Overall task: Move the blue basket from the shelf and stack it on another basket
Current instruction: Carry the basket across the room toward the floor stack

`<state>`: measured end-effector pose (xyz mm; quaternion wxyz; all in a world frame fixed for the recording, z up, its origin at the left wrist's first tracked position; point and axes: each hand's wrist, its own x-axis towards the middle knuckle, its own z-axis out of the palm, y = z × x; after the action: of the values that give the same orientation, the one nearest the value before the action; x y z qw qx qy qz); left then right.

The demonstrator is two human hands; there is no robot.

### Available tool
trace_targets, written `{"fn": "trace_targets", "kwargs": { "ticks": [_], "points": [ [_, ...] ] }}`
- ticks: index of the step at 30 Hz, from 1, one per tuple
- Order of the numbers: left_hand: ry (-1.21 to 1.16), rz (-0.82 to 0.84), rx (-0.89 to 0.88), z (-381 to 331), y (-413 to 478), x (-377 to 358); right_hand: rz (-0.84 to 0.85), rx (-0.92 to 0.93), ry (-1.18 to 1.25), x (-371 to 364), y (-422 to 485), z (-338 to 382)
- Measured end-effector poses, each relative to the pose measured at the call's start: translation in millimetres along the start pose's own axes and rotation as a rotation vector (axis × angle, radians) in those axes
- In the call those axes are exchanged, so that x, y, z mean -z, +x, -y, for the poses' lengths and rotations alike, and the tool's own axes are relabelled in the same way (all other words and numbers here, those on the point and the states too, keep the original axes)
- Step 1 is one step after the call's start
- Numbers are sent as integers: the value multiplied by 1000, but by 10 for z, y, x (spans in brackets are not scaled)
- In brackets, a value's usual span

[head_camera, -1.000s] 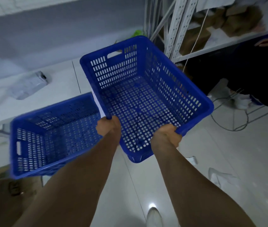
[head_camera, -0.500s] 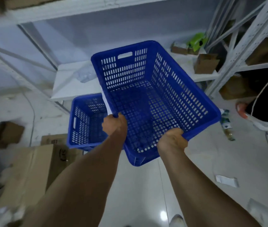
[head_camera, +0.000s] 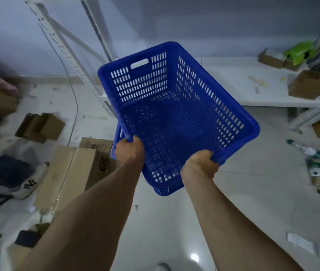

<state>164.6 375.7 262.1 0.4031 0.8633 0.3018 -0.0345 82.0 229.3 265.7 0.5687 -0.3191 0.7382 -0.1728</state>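
I hold an empty blue perforated basket (head_camera: 174, 114) in the air over the floor, tilted with its open top toward me. My left hand (head_camera: 128, 150) grips its near-left rim and my right hand (head_camera: 200, 166) grips its near-right rim. A second blue basket (head_camera: 118, 137) stands on the floor beneath it; only a narrow strip of its side shows past the held basket's left edge, the rest is hidden.
A white metal shelf (head_camera: 272, 98) stands at the right with cardboard boxes (head_camera: 309, 87) and a green bag (head_camera: 300, 52). Flattened and folded cartons (head_camera: 73, 171) lie on the floor at left, near a shoe (head_camera: 29, 182). Bottles (head_camera: 311, 165) lie at the right.
The held basket has moved left over the second basket, which showed plainly at the left before and is now almost fully covered. Both hands keep their grip.
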Motion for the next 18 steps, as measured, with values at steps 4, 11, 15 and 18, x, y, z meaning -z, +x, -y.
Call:
{"fn": "trace_targets", "kwargs": {
  "ticks": [4,11,15,18],
  "points": [
    [-62,-24,77,170,185,114,34,22,-34,-181,-126,-142],
    [78,55,51,358,401,218,21,119,-85,-273,-194,-285],
    [243,92,2,384,458,317,-22,239,-178,-218,-234,-346],
    [329,36,-57,247,496,475,-81,376,-287,-232,-385,-314]
  ]
}}
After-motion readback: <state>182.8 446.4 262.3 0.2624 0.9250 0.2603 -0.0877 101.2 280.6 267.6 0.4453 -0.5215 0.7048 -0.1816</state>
